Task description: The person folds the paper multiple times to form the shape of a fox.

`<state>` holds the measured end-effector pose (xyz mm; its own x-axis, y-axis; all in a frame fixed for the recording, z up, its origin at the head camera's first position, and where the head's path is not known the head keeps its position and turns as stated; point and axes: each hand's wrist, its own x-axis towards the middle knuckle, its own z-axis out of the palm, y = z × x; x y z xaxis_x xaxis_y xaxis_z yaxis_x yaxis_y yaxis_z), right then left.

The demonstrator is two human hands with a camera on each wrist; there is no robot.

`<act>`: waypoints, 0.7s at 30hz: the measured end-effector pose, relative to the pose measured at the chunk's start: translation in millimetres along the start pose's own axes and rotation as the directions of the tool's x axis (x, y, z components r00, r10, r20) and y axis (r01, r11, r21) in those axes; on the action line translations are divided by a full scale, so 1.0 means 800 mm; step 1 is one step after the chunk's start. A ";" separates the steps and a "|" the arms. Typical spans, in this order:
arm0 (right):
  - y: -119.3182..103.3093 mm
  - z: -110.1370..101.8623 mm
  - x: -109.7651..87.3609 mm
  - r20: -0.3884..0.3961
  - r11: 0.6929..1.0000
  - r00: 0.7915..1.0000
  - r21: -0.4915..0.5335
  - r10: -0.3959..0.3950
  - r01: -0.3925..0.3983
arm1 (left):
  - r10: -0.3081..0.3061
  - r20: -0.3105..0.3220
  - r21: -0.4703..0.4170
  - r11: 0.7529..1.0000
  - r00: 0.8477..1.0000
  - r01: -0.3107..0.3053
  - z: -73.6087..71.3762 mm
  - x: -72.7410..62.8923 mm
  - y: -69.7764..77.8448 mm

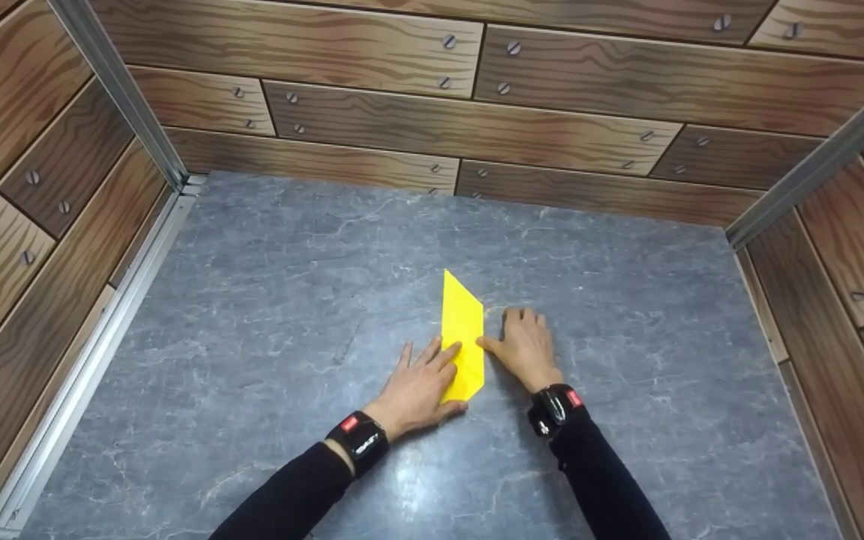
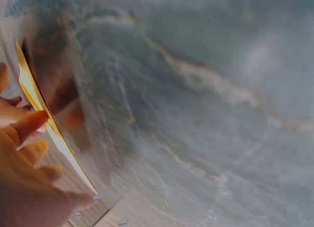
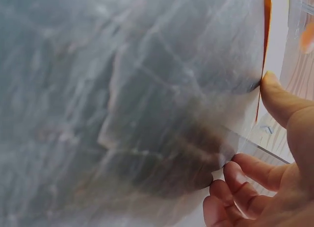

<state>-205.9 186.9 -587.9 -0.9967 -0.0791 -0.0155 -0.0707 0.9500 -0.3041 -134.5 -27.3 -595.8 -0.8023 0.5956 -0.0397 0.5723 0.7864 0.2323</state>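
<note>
Closest to me are two dark sleeves (image 1: 282, 495), each ending at a black wrist strap (image 1: 361, 442) with a little red patch. Past those, the left hand (image 1: 415, 390) lies with its fingers spread, so no real grip there, just fingers laid on a folded-looking yellow sheet (image 1: 463, 311), its thumb by the near end. The sheet's sitting pretty much mid-worktop (image 1: 289, 315), between the hands, pointy end facing away. The right hand (image 1: 528, 345) is just off its right side: thumb tip touching that edge, other fingers loosely bent with nothing in them, so that grip's relaxed too. Worktop's grey and marbled, btw. Far side is a wood-plank back wall (image 1: 372, 112) with printed-looking screws, and a metal post (image 1: 121, 97) at the left corner.
</note>
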 end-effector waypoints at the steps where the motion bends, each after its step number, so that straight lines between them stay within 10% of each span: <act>1: -0.001 0.000 0.000 0.010 1.000 1.000 0.008 0.006 -0.006 | 0.004 0.013 -0.011 1.000 1.000 -0.004 0.000 0.001 -0.002; 15: -0.035 0.015 0.007 -0.021 0.986 0.999 0.163 0.038 -0.034 | 0.018 0.062 -0.097 0.995 0.998 -0.012 -0.003 0.004 -0.009; 21: -0.038 0.013 0.011 -0.036 0.890 0.983 0.432 0.181 -0.148 | 0.016 0.041 -0.110 0.994 0.999 -0.011 -0.002 0.004 -0.011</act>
<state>-211.9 154.0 -588.3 -0.9938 0.1048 -0.0361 0.1013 0.7263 -0.6799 -142.3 -32.2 -596.1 -0.7854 0.6143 -0.0761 0.5593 0.7569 0.3381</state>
